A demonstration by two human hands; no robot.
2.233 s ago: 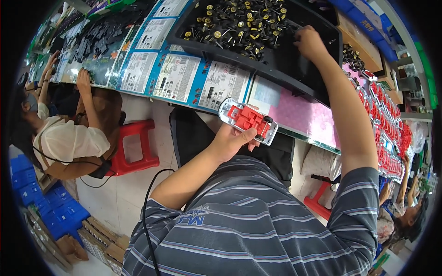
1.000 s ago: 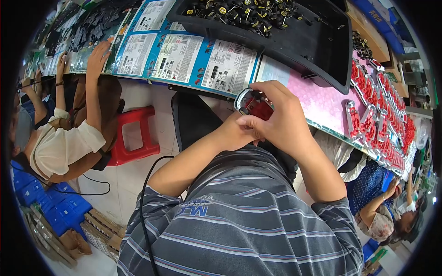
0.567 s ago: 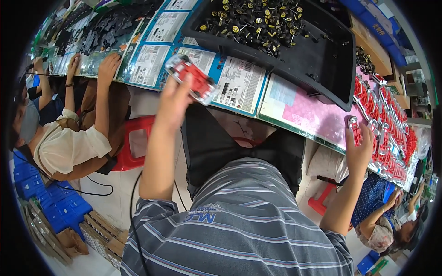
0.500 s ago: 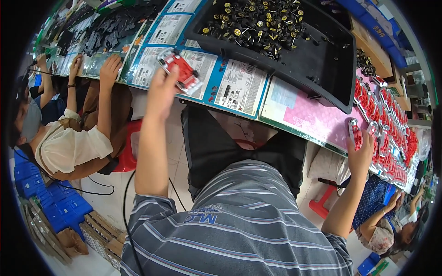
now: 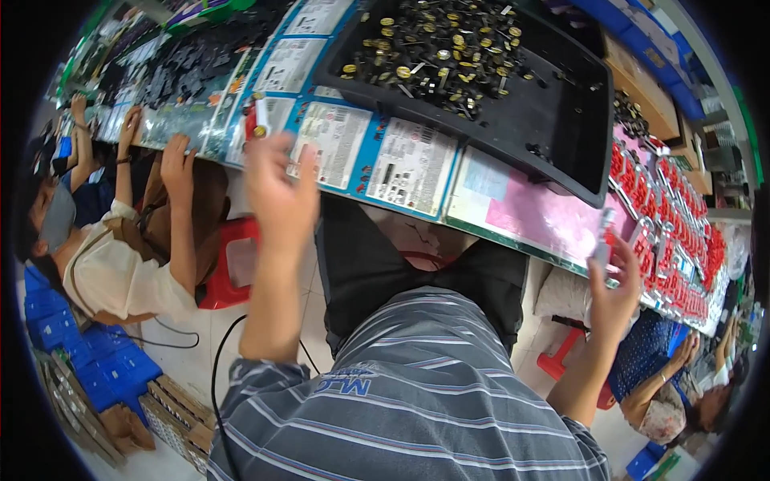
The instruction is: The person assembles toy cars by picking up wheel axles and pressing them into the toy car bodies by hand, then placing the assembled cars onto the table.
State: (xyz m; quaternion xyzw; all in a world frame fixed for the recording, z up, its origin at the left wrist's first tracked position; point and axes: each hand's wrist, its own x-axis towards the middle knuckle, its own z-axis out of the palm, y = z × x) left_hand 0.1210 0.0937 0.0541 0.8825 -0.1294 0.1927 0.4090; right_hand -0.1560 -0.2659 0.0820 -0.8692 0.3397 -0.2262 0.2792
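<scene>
My left hand is over the table's near edge, slightly blurred, its thumb and fingers apart. Just past its fingertips is a red and white toy car with dark wheels, apart from the hand as far as I can see. Between the fingers of my right hand is a red and silver toy car body, tilted up above the pink tabletop at the right. Beside that hand lie several rows of similar red and silver car bodies.
A black tray holding many small wheels with yellow hubs stands ahead. Printed sheets cover the tabletop before me. Dark parts are piled at the far left. Co-workers sit on both sides, one person's hand near the left edge.
The toy car has left my left hand and is now farther left, beyond its fingers. My right hand has lifted a car body and drawn it slightly left and nearer.
</scene>
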